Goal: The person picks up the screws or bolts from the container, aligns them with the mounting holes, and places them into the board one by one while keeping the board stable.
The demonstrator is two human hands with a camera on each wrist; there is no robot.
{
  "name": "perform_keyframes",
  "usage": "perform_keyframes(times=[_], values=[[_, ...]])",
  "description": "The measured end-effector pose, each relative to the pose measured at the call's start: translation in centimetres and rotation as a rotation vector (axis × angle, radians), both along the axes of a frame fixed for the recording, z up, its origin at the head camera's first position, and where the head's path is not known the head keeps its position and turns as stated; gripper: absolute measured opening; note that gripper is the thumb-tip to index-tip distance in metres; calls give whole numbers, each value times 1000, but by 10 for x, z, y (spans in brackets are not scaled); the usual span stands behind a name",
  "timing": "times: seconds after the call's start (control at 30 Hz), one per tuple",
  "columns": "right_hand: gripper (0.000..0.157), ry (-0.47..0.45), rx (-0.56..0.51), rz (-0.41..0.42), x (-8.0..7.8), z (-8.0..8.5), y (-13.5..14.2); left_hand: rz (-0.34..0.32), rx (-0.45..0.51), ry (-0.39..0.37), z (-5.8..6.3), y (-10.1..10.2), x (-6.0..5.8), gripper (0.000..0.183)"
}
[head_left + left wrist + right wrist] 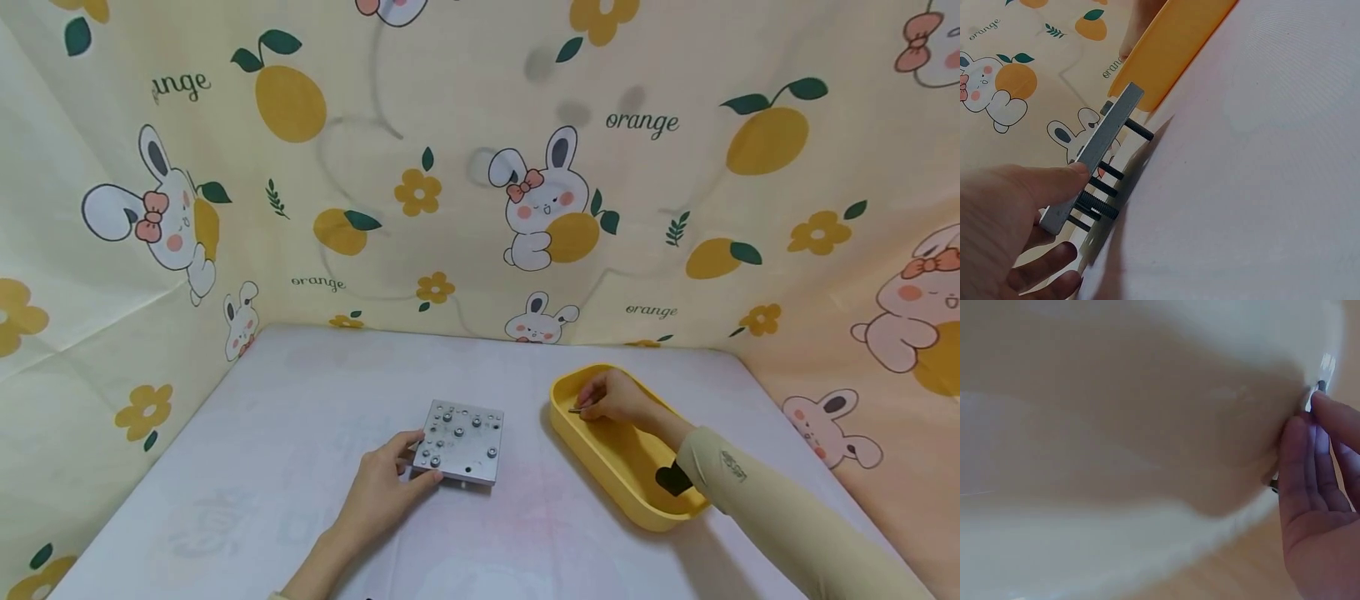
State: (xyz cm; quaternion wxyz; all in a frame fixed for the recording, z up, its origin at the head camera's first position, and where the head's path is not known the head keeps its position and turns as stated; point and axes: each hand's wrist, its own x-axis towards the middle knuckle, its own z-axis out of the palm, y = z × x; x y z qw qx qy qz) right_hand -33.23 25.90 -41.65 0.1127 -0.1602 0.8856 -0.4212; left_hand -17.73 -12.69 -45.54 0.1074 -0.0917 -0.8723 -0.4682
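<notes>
My left hand [386, 483] pinches the near left edge of a square silver metal plate [476, 433] between thumb and fingers. Several socket-head screws [458, 432] sit in the plate's holes. Their threaded shanks [1104, 205] stick out below it in the left wrist view. Whether the shank ends touch the table cannot be made out. Inside the far end of a yellow tray [600, 475], my right hand [611, 396] pinches a small metal screw-like piece [575, 410], mostly hidden by the fingers. Near those fingers, another small dark piece [1274, 485] shows in the right wrist view.
The plate and tray stand apart on a white-covered table [300, 400]. A patterned cloth [450, 167] with rabbits and oranges hangs behind and along both sides. The right forearm's sleeve [780, 517] crosses over the tray's right rim.
</notes>
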Motion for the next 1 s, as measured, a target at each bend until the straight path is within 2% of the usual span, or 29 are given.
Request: perform_keyframes(times=[0.23,0.37,1.0], values=[[18,3,15,-84,1,8,-1,12,-8,6,1,-2,1,60],[17,16,9,-85,3,14,1,14,-6,4,1,-2,1,60],[20,65,-169,-194,19,52,2,3,-11,16,-1,0,0,60]])
